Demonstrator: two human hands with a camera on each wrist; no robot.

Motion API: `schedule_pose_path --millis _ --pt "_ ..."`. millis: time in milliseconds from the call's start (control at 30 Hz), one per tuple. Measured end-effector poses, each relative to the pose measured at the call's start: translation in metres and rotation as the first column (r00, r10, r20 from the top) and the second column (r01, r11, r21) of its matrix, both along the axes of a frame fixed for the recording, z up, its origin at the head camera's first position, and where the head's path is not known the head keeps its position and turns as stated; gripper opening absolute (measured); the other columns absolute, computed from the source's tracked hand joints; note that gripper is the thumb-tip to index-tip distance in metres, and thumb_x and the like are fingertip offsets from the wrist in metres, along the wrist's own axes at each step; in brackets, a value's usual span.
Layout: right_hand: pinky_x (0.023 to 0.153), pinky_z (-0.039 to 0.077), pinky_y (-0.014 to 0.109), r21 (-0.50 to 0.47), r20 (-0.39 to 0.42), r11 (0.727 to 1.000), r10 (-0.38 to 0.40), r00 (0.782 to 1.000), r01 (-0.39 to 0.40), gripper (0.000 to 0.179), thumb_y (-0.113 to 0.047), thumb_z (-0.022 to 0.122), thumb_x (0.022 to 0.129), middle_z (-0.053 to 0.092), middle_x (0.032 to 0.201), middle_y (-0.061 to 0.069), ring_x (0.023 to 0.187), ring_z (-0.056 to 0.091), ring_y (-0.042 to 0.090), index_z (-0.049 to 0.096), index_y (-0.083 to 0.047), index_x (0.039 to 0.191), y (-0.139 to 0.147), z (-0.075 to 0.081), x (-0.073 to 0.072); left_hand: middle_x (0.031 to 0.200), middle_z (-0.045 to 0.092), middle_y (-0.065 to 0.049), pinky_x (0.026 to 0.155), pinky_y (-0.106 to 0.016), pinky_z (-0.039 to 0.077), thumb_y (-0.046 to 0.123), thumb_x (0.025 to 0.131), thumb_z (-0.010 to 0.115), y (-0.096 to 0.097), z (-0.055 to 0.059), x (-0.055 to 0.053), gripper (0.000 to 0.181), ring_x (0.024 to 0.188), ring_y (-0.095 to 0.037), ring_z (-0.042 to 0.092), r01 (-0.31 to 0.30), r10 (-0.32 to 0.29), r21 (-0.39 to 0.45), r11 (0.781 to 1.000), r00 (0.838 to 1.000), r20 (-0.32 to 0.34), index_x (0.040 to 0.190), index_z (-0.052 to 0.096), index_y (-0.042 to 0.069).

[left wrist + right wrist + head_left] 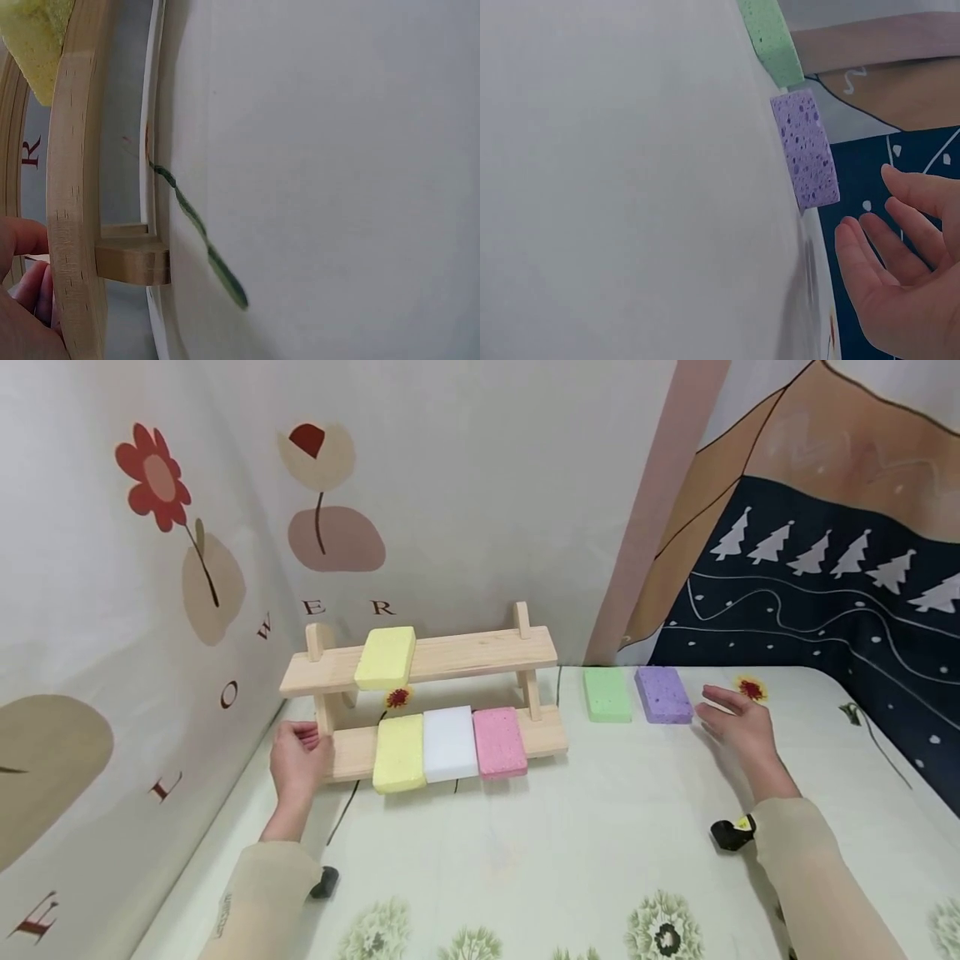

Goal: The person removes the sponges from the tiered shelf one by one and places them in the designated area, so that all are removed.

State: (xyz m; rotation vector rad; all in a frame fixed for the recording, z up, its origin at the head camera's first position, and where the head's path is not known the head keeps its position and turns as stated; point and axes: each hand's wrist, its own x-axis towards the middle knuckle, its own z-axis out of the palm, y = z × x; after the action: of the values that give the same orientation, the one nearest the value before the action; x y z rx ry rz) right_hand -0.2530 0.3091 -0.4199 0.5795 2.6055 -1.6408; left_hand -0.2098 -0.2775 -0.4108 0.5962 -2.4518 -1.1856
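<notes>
At the left end of a two-tier wooden shelf rack (480,653), my left hand (298,762) grips the lower plank (73,187) beside its upright. A yellow sponge (386,658) lies on the upper tier. Side by side on the lower tier are a second yellow sponge (400,752), a white sponge (450,743) and a pink sponge (500,742). My right hand (738,731) hovers just right of a purple sponge (664,696), fingers loosely spread and holding nothing. Left of the purple sponge (806,150) lies a green sponge (607,696), both on the table.
Printed curtains (480,485) close off the back and left sides of the cloth-covered table (525,860). Toward the right hangs a dark panel (810,602) with white trees. Black wrist devices (731,833) sit at both sleeves.
</notes>
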Motion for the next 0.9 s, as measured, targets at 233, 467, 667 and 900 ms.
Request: schedule_pose_path --millis 233,467,667,900 --pt "0.077 0.047 0.001 -0.081 -0.135 0.997 -0.012 0.991 0.001 0.057 -0.032 0.066 0.095 0.056 0.147 -0.002 0.087 0.055 -0.022 0.05 -0.012 0.146 -0.004 -0.002 0.016 0.119 0.058 -0.024 0.092 -0.04 0.047 0.006 0.09 0.056 0.0 -0.005 0.003 0.035 0.108 -0.035 0.061 0.001 -0.001 -0.02 1.0 1.0 0.0 0.123 0.049 -0.006" --pt "0.077 0.046 0.0 -0.107 -0.196 0.994 -0.034 0.98 0.013 0.056 -0.031 0.066 0.095 0.061 0.131 -0.016 0.086 0.055 -0.022 0.051 -0.01 0.145 -0.019 0.002 0.026 0.117 0.059 -0.026 0.092 -0.043 0.048 0.005 0.09 0.057 -0.004 -0.011 0.011 0.034 0.107 -0.038 0.062 0.005 -0.005 -0.039 0.999 1.0 0.011 0.121 0.049 -0.007" --pt "0.079 0.048 0.001 -0.137 -0.228 0.99 -0.003 0.974 -0.029 0.056 -0.032 0.065 0.096 0.057 0.14 -0.006 0.091 0.055 -0.019 0.05 -0.013 0.146 -0.034 0.017 0.026 0.117 0.059 -0.026 0.091 -0.041 0.047 0.005 0.091 0.057 -0.005 -0.009 0.01 0.033 0.106 -0.037 0.062 0.002 -0.002 -0.04 0.999 1.0 -0.007 0.121 0.05 -0.007" --pt "0.083 0.048 0.002 -0.137 -0.262 0.987 0.046 0.964 -0.084 0.056 -0.037 0.063 0.097 0.053 0.149 -0.001 0.104 0.055 -0.012 0.049 -0.018 0.147 -0.061 0.04 0.025 0.117 0.059 -0.026 0.09 -0.039 0.047 0.006 0.091 0.057 -0.004 -0.007 0.003 0.034 0.106 -0.037 0.061 0.005 -0.006 -0.035 0.999 1.0 -0.024 0.121 0.05 -0.007"
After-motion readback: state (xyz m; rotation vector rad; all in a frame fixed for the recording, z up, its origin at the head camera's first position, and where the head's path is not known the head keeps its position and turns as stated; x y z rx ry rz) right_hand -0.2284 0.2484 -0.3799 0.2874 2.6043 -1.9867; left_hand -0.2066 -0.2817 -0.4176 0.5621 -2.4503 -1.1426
